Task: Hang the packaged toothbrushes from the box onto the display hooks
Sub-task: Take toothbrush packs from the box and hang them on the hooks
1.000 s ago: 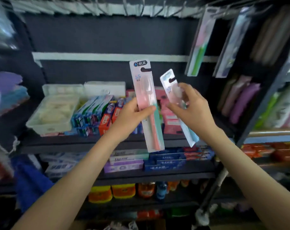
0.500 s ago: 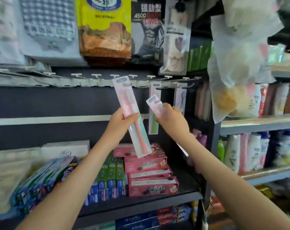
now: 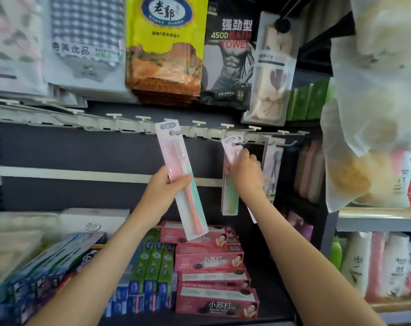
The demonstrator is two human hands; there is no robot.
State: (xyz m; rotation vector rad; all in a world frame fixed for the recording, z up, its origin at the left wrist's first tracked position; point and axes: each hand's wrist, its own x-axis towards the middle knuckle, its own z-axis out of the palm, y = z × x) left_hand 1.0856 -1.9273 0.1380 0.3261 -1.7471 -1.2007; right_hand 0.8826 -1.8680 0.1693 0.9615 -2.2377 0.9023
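Note:
My left hand (image 3: 163,195) grips a pink packaged toothbrush (image 3: 181,177) by its middle, holding it tilted in front of the dark back panel, its top just below the hook rail (image 3: 119,125). My right hand (image 3: 245,175) pinches a second packaged toothbrush (image 3: 231,144) near its top, with the hang hole right at the tip of a metal hook (image 3: 265,142). A green toothbrush pack (image 3: 230,201) hangs behind that hand, and another pack (image 3: 273,165) hangs on the hook to its right. The box is not in view.
Bagged towels (image 3: 164,45) hang above the rail. Toothpaste boxes (image 3: 211,260) are stacked on the shelf below my arms. A translucent plastic bag (image 3: 373,114) hangs at the right, in front of a shelf of bottles (image 3: 373,267). Several hooks left of centre are bare.
The view tilted up from the lower shelves to the hook rail. Both hands rose with their packs; the right hand's pack moved up and right to the hook tip.

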